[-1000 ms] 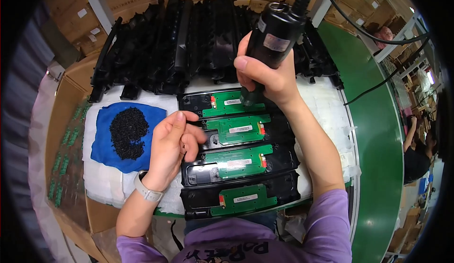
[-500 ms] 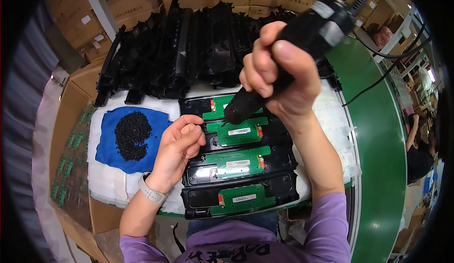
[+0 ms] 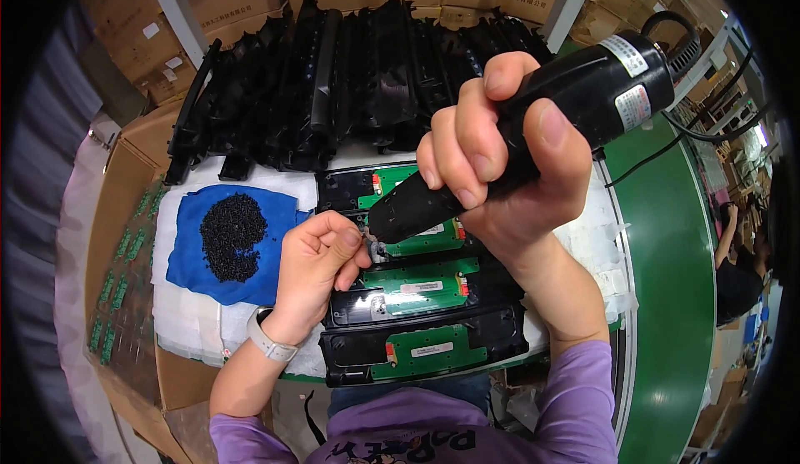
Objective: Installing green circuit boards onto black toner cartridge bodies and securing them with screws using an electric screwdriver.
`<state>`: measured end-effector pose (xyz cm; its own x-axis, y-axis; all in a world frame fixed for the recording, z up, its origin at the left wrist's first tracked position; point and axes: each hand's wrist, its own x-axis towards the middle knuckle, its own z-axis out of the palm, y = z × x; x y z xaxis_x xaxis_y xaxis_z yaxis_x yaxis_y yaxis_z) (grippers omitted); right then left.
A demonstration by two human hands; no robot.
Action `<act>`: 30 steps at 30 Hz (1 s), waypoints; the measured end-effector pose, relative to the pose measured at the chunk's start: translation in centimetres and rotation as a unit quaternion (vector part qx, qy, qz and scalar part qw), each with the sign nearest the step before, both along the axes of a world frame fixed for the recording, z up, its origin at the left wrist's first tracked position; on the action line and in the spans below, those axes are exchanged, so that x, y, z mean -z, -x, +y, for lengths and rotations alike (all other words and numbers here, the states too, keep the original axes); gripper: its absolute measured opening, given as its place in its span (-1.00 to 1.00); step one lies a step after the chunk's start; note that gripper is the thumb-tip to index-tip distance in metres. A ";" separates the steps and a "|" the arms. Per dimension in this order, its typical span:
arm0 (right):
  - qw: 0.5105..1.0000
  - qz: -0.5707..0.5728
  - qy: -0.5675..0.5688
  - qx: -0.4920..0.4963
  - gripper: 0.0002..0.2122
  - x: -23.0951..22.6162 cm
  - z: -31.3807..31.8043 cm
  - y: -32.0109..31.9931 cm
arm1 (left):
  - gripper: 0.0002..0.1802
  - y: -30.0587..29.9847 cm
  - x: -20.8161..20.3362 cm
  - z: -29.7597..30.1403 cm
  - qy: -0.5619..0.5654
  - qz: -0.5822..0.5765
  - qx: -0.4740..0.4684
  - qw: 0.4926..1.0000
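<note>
My right hand (image 3: 521, 160) is wrapped round a black electric screwdriver (image 3: 604, 89), held at a slant with its nose low and to the left. The nose is over the left end of a green circuit board (image 3: 404, 243) set in a black plastic panel, the second from the far side in a column of several. My left hand (image 3: 321, 260) is closed in a pinch right beside the nose; whatever its fingertips hold is hidden. Nearer to me are two more panels with boards (image 3: 421, 287), (image 3: 429, 351). Small black screws (image 3: 227, 235) lie heaped on a blue cloth (image 3: 185, 255) to the left.
Black plastic panels (image 3: 321, 89) stand packed along the far side. White padding (image 3: 187, 331) covers the worktop. A cardboard box (image 3: 125, 172) with green boards is at far left; a green belt (image 3: 667, 297) runs along the right. The screwdriver's cord trails right. Another person (image 3: 737, 260) is at far right.
The screwdriver's nose has moved left and slightly nearer to me, tilting flatter, and now meets the left fingertips. My left hand has shifted only slightly.
</note>
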<state>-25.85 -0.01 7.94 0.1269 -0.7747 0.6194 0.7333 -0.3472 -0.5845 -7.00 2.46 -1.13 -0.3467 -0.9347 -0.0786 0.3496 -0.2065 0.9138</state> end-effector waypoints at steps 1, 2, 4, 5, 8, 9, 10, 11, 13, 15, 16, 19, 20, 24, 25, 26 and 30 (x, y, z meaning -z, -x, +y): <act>1.000 -0.018 -0.013 0.002 -0.76 -0.1 0.1 -0.1 | -0.82 0.0 0.0 0.0 0.000 0.000 0.000 1.000; 1.000 -0.018 -0.013 0.002 -0.76 -0.1 0.1 0.0 | -0.82 0.0 0.0 0.0 -0.002 0.002 0.003 1.000; 1.000 -0.019 -0.017 -0.007 -0.76 -0.1 0.2 0.0 | -0.83 0.0 0.0 0.0 -0.003 0.003 0.005 1.000; 1.000 -0.019 -0.017 -0.007 -0.76 0.0 0.2 -0.1 | -0.82 0.0 0.0 0.0 -0.005 0.010 0.009 1.000; 0.999 -0.023 -0.023 0.000 -0.76 0.0 0.3 -0.1 | -0.80 -0.1 0.1 0.0 -0.017 0.020 0.024 0.999; 0.999 -0.024 -0.023 0.005 -0.76 0.0 0.3 -0.1 | -0.79 -0.1 0.1 0.0 -0.027 0.023 0.034 0.999; 0.999 -0.026 -0.024 0.010 -0.77 0.1 0.3 -0.2 | -0.79 -0.2 0.1 0.0 -0.028 0.022 0.034 0.999; 0.999 -0.026 -0.025 0.010 -0.77 0.1 0.3 -0.3 | -0.79 -0.2 0.1 0.1 -0.026 0.026 0.034 0.999; 0.997 -0.049 -0.050 0.013 -0.78 0.1 0.1 -0.2 | -0.79 0.0 0.1 0.3 -0.023 0.031 0.037 0.999; 0.997 -0.048 -0.049 0.019 -0.78 -0.1 -0.1 0.4 | -0.71 0.6 0.0 0.6 0.055 -0.063 -0.039 0.996; 0.997 -0.050 -0.052 0.022 -0.78 0.0 -0.2 0.9 | -0.71 0.6 -0.2 0.5 0.055 -0.061 -0.038 0.996; 0.994 0.066 -0.012 0.082 -0.78 0.9 -1.2 3.2 | -0.57 0.0 -0.4 -0.1 0.029 -0.015 -0.114 0.993; 0.977 0.169 0.017 0.129 -0.77 1.1 -1.4 3.8 | -0.71 -0.3 0.0 -0.6 0.002 0.076 -0.112 0.991; 0.943 0.254 -0.031 0.212 -0.75 2.8 -2.3 4.3 | -0.85 -1.1 0.3 -1.5 -0.045 0.140 -0.111 0.983; 0.946 0.243 -0.046 0.208 -0.75 3.0 -2.4 4.1 | -0.80 -1.1 0.1 -1.5 -0.061 0.135 -0.115 0.982; 0.946 0.243 -0.047 0.208 -0.75 3.0 -2.5 3.9 | -0.75 -1.1 0.1 -1.6 -0.077 0.129 -0.119 0.981; 0.950 0.243 -0.059 0.189 -0.75 3.2 -2.5 3.7 | -0.65 -1.4 0.4 -1.3 -0.075 0.138 -0.098 0.983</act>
<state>-29.54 -2.54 4.77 0.0750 -0.8824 0.4644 0.2032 -0.4425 -0.8735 -5.60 1.19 -1.57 -0.1879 -0.9708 -0.1491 0.6269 -0.2354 0.7426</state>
